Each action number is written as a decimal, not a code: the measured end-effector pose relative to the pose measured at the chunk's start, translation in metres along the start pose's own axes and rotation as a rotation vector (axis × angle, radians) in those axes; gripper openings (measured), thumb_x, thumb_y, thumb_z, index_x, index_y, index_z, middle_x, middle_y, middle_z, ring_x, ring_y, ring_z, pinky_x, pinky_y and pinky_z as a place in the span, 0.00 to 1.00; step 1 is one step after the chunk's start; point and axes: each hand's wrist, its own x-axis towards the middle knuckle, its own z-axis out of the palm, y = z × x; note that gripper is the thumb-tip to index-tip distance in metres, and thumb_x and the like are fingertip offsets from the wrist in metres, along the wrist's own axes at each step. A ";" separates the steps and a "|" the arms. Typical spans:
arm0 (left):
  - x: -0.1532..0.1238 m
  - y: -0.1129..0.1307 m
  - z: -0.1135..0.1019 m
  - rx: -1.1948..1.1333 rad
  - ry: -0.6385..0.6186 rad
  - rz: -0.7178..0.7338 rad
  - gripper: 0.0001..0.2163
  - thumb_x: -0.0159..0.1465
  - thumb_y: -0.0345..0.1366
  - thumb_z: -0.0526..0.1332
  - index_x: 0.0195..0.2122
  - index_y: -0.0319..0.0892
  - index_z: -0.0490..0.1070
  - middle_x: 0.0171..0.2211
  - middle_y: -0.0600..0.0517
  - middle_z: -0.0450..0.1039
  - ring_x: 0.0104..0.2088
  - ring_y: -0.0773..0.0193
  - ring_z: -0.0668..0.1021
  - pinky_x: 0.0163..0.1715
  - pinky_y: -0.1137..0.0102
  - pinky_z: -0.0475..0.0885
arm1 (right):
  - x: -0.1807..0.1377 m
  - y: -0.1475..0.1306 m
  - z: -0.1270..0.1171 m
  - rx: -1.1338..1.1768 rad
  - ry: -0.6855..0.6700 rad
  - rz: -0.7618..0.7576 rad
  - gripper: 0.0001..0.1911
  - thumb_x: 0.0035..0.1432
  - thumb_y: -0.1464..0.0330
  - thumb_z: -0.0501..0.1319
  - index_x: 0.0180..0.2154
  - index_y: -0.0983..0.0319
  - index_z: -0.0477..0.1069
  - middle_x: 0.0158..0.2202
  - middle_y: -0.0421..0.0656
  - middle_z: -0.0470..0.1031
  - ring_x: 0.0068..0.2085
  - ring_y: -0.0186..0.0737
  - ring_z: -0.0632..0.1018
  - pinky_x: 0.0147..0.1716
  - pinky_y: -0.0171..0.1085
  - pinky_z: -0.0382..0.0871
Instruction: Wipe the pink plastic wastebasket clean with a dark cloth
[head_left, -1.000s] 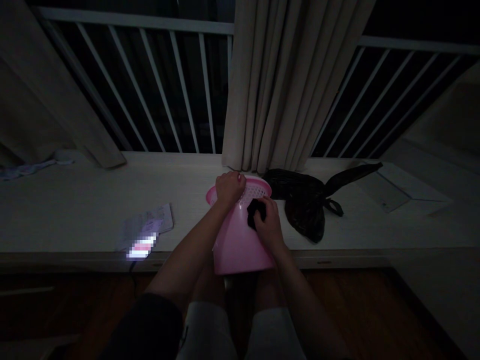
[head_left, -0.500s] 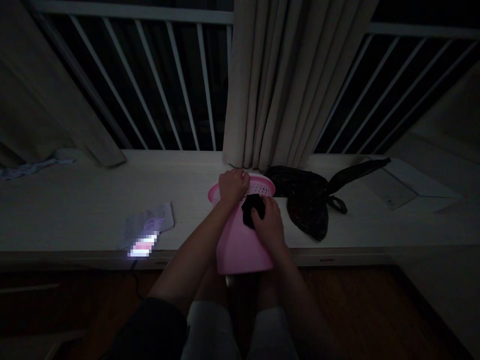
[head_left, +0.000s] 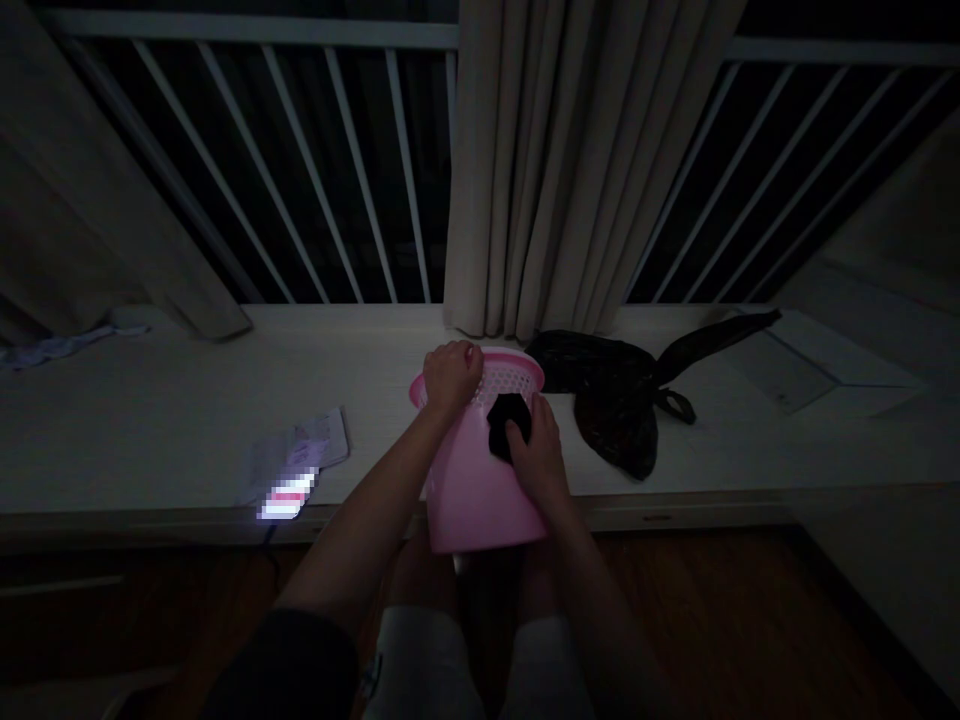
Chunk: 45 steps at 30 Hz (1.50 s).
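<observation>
A pink plastic basket (head_left: 480, 490) with a lattice band near its rim lies tilted on its side across the front edge of the white ledge, its base toward me. My left hand (head_left: 452, 377) is closed over the rim at the left. In my right hand (head_left: 538, 450) is a bunched black cloth (head_left: 509, 425), pressed against the basket's upper wall, with the thumb on top of it. It is too dark to make out what kind of cloth it is. The inside of the basket is hidden from me.
A knotted black plastic bag (head_left: 619, 420) lies right of the basket. To the left are a notebook (head_left: 334, 435) and a glowing, blurred-out phone-like device (head_left: 289, 495) with a cable. A white box-like object (head_left: 817, 365) stands far right. Curtains (head_left: 555, 170) and a railing (head_left: 255, 36) rise behind.
My left hand has slid slightly left along the rim, uncovering more of the lattice. The basket has shifted a little left. My right hand keeps the black cloth.
</observation>
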 end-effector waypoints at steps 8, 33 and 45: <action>-0.001 -0.001 -0.002 0.013 0.009 0.007 0.17 0.68 0.39 0.46 0.41 0.42 0.75 0.42 0.46 0.78 0.44 0.56 0.76 0.46 0.63 0.64 | -0.001 -0.003 0.001 -0.027 0.003 0.023 0.31 0.58 0.59 0.54 0.59 0.67 0.61 0.62 0.58 0.59 0.64 0.56 0.59 0.61 0.57 0.55; 0.000 -0.002 -0.003 0.021 -0.004 -0.023 0.17 0.68 0.39 0.46 0.40 0.42 0.74 0.41 0.44 0.77 0.44 0.55 0.76 0.45 0.63 0.64 | 0.014 0.012 -0.004 0.063 -0.060 -0.048 0.30 0.56 0.56 0.58 0.56 0.64 0.62 0.56 0.54 0.63 0.60 0.49 0.65 0.61 0.49 0.58; -0.001 -0.004 0.000 0.022 0.016 -0.019 0.16 0.68 0.39 0.46 0.40 0.43 0.74 0.41 0.46 0.77 0.44 0.56 0.75 0.44 0.64 0.63 | 0.009 0.020 -0.002 0.108 -0.026 -0.023 0.29 0.57 0.54 0.57 0.57 0.59 0.62 0.59 0.52 0.55 0.60 0.49 0.64 0.61 0.51 0.59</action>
